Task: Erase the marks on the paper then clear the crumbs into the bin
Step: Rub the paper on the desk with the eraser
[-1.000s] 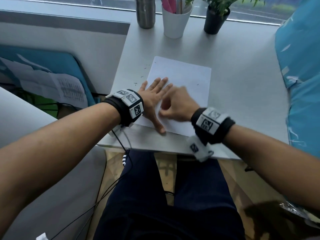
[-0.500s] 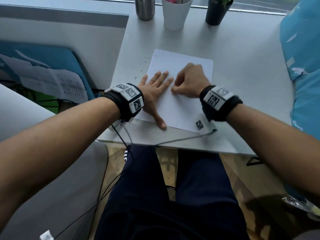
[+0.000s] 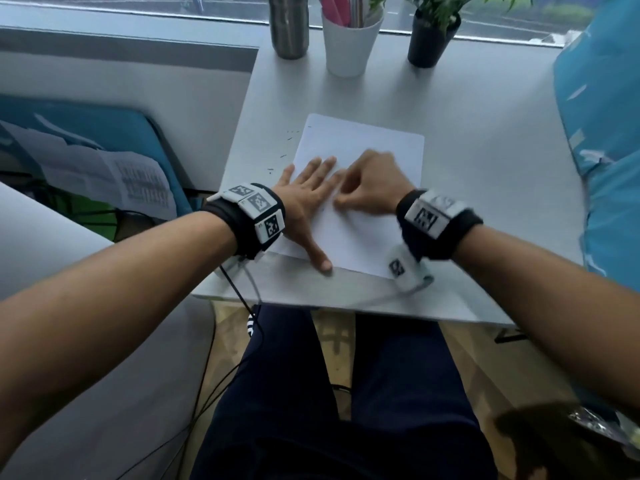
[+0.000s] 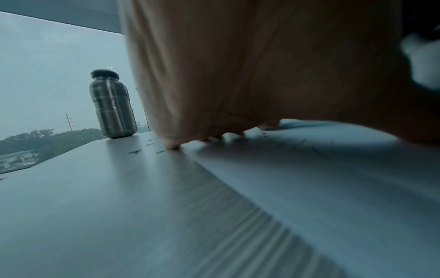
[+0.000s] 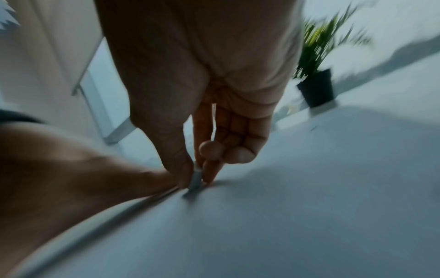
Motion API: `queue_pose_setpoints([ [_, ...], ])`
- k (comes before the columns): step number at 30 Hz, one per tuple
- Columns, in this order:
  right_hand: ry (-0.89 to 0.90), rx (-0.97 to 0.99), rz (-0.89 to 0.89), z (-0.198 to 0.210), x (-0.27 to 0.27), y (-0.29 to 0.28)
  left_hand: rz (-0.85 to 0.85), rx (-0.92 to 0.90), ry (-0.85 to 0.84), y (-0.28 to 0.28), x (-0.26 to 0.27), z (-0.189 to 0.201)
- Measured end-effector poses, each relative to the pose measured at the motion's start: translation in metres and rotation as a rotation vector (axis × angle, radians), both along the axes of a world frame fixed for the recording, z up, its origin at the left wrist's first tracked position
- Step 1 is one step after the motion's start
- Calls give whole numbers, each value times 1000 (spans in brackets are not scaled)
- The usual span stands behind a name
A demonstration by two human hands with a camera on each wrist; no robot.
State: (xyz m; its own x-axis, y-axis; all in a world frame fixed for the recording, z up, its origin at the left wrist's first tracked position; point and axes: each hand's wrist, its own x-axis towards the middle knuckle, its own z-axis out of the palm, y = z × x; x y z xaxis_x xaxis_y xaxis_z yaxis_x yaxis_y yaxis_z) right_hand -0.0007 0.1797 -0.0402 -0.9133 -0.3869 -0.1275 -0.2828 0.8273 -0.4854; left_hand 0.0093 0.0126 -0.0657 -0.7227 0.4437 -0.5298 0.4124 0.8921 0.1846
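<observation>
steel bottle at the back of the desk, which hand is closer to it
Left. The left hand lies flat on the paper's left side, almost straight below the steel bottle. The right hand, pinching an eraser, is further right.

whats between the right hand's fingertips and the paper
A small eraser, pinched in the right hand and pressed onto the paper. Only the right wrist view shows it; the head view hides it.
</observation>
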Motion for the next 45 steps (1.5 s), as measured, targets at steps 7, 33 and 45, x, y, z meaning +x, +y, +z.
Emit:
queue_pose_setpoints([
  [7, -41, -26, 133, -5, 21, -16, -7, -13, 7, 1, -3, -4],
  [33, -211, -12, -155, -8, -34, 55, -190, -53, 108, -40, 25, 1],
  [45, -197, -27, -169, -8, -31, 55, -238, 64, 53, -16, -4, -3],
])
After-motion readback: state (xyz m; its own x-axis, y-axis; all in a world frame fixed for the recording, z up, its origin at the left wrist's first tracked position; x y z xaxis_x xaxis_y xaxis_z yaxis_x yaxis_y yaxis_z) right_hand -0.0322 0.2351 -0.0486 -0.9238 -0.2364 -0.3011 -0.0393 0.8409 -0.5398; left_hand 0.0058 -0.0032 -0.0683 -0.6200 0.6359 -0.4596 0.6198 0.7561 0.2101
